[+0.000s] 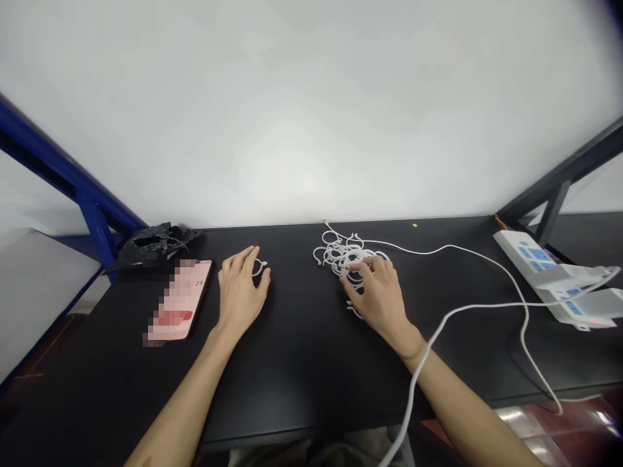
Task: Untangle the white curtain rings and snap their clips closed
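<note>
My left hand (241, 288) rests on the black table with its fingers stretched out and the thumb apart. In the gap between thumb and fingers lies one thin white ring (260, 264) with a small clasp-like end; part of it is hidden by the fingers. Over the right side of a tangled pile of similar white rings (335, 254) is my right hand (382, 292), its thumb and forefinger curved but apart at the pile's edge. Whether those fingertips touch a ring I cannot make out. Another white ring (354, 310) shows partly beneath the right hand.
A phone (187, 298) with a lit pink screen lies left, below a crumpled black plastic bag (150, 243). At right, a white power strip (530, 259) holds plugged-in chargers. A white cable (467, 308) crosses above my right forearm. A white wall stands behind the table (292, 363).
</note>
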A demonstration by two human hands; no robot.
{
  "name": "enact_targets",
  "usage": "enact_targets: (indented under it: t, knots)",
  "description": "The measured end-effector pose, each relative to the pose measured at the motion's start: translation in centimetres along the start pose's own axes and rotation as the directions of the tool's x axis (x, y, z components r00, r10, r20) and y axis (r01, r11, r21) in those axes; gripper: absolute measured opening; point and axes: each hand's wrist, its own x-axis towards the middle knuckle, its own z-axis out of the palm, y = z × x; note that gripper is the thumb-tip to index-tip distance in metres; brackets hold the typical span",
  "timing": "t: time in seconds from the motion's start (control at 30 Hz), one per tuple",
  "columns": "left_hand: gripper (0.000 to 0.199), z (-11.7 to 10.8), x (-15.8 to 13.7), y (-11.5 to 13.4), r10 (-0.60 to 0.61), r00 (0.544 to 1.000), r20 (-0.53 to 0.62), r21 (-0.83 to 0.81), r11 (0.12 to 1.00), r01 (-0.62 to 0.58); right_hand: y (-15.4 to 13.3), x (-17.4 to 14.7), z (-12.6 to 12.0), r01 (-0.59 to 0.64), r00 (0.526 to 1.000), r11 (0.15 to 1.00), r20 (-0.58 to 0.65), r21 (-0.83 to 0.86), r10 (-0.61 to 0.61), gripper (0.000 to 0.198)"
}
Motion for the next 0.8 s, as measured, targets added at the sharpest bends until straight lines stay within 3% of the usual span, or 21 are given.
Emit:
enact_targets:
  t: [0.13,0.47,0.67,0.8]
  knots:
    - [0.034,0.1,-0.4,0.7,0.041,0.999,0.021,-0.054,0.998,-0.04,0.0,0.0,0.0,0.001,1.0,1.0,-0.024,-0.022,-0.001,0.012]
    - [0.02,0.6,-1.6,3.4,0.209,0.947,0.244,-0.211,0.965,-0.158,-0.5,0.1,-0.3,-0.012,0.999,0.998,-0.05,0.054,0.014,0.006]
    - [0.024,0.5,-2.3,4.3,0.279,0.921,0.273,-0.296,0.935,-0.196,-1.4,0.0,-0.8,0.014,0.994,0.964,-0.111,0.267,0.016,0.001]
    - [0.041,0.7,-2.9,5.0,0.296,0.915,0.274,-0.318,0.926,-0.205,-2.6,-0.3,-1.2,-0.006,1.0,0.852,-0.017,0.524,0.017,0.001]
